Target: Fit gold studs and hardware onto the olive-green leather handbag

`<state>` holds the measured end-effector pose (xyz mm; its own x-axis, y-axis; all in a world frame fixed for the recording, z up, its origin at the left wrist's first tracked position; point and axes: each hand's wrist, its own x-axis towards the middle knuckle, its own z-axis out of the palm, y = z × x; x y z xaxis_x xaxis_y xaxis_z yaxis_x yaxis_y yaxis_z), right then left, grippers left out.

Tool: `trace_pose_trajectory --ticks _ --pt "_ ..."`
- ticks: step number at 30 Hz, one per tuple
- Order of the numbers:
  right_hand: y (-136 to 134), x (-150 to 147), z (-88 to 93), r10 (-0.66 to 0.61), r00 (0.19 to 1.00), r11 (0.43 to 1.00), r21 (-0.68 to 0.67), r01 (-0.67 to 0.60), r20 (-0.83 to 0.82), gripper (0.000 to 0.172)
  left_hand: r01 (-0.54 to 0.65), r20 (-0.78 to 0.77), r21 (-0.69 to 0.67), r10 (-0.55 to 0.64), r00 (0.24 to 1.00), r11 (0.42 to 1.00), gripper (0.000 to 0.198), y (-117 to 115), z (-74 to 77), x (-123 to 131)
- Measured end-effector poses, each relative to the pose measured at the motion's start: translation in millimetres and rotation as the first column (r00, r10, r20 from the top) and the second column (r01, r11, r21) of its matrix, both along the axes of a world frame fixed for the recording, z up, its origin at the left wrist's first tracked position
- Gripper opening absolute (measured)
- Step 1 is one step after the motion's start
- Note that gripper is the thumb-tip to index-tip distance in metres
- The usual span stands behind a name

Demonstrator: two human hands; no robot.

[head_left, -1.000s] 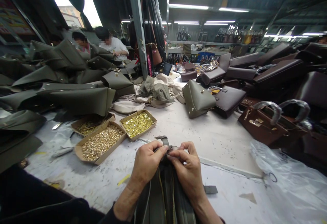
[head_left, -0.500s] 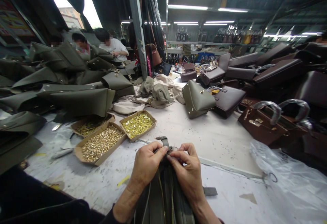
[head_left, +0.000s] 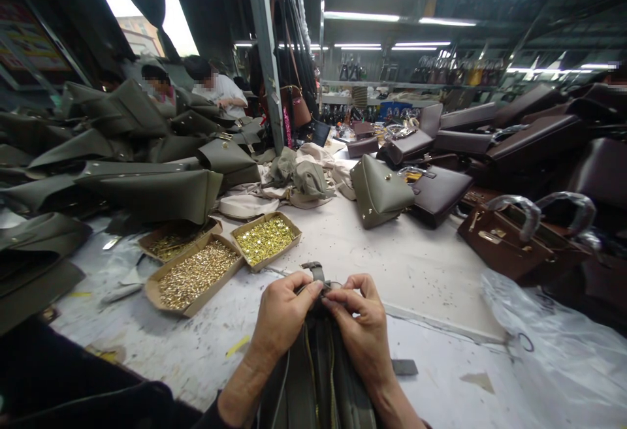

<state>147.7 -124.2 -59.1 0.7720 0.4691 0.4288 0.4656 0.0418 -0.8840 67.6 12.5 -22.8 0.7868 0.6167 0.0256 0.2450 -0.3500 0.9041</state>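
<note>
A dark olive handbag [head_left: 321,383] with brass zippers stands close in front of me, its lower part cut off by the frame. At its far end, my left hand [head_left: 284,311] is closed, thumb and forefinger pinching a short olive strap [head_left: 317,272] that curls up beyond the fingertips. Against those fingertips, my right hand [head_left: 360,318] makes a pinch too. A thin curved piece shows beside its fingers, but what exactly they hold is hidden. A flat olive strap end [head_left: 404,367] sticks out to the right of my right wrist.
Cardboard trays of gold hardware, one with small studs [head_left: 196,275] and one with shiny pieces [head_left: 267,239], lie left of centre. Olive bag bodies [head_left: 161,194] pile up at left, brown handbags [head_left: 509,239] at right. Clear plastic [head_left: 553,344] covers the right side. People sit at the back left.
Both hands keep the same pinch at the bag's far end. The whole view has shifted very slightly; nothing else has visibly moved.
</note>
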Motion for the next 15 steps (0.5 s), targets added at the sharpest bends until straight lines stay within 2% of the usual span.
trace_pose_trajectory --ticks 15 --pt "0.5 -1.4 5.6 -0.008 0.999 1.0 0.001 0.008 -0.035 0.012 0.013 0.037 -0.011 -0.013 0.999 1.0 0.029 -4.5 2.9 -1.3"
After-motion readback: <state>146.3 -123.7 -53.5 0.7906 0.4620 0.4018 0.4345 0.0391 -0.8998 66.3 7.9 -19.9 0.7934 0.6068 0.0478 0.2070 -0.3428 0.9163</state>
